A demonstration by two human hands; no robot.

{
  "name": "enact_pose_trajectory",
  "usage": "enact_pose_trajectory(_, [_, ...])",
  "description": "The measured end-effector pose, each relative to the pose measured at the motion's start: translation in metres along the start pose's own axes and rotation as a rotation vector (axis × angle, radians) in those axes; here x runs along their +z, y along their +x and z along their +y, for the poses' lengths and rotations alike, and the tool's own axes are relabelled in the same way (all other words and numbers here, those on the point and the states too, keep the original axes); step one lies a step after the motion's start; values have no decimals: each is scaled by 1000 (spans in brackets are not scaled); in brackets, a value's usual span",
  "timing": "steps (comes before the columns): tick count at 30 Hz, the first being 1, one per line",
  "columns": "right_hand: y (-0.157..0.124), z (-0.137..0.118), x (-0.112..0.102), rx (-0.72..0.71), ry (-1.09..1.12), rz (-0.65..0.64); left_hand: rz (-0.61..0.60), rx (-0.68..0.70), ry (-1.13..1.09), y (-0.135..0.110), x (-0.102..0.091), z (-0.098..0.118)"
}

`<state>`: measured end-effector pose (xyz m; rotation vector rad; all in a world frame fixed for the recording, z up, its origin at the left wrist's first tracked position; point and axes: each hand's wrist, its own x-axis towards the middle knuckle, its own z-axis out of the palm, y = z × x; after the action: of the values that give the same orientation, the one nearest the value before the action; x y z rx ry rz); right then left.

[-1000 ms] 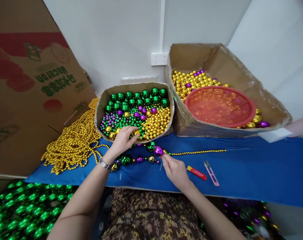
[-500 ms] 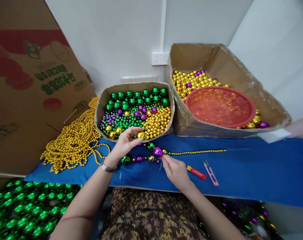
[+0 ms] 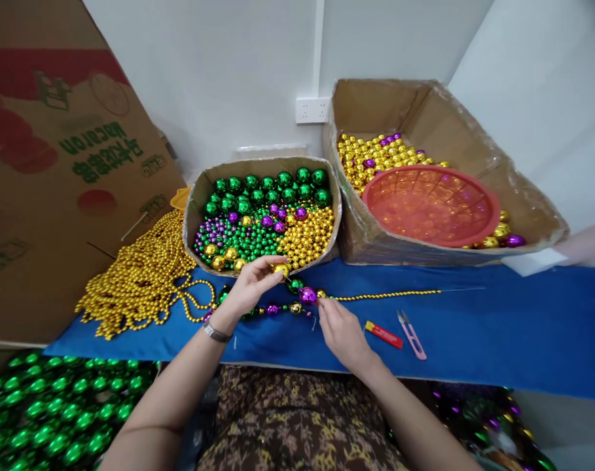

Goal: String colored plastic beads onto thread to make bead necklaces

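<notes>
Between thumb and fingers my left hand (image 3: pixel 254 286) pinches a gold bead (image 3: pixel 281 269) at the near rim of the box of mixed beads (image 3: pixel 337 229). My right hand (image 3: pixel 343 330) is closed beside a large purple bead (image 3: pixel 307 296) on a bead string; its fingertips hold the string there, partly hidden. Green and gold beads sit next to the purple one. A strand of small gold beads (image 3: pixel 390 296) runs right along the blue cloth and ends in thin clear line. Nearer me lies another row of the string, with a gold bead (image 3: pixel 296 307) and a purple bead (image 3: pixel 272 309).
Gold bead strands (image 3: pixel 135 281) are heaped at left beside a tall carton (image 3: pixel 56 196). A red lighter (image 3: pixel 384 335) and pink thread snips (image 3: pixel 412 337) lie right of my hand. Behind them stands a big carton (image 3: pixel 385 242) with a red basket (image 3: pixel 429 209). Another person's arm (image 3: pixel 589 245) shows at right.
My left hand has moved slightly right and down with the gold bead, away from the loose beads towards the string. My right hand stays by the purple bead. The view has shifted slightly.
</notes>
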<state>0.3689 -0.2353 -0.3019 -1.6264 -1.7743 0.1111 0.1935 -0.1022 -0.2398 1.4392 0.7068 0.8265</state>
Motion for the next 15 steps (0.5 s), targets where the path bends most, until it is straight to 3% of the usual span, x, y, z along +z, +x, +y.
enact_pose_trajectory(6, [-7, 9, 0, 56, 35, 28, 79, -36, -153, -4, 8, -12])
enact_pose_trajectory(11, [-8, 7, 0, 99, 71, 41, 82, -57, -41, -9, 16, -14])
enact_pose_trajectory(15, [-8, 6, 2, 187, 306, -43, 61, -58, -40, -6, 18, -12])
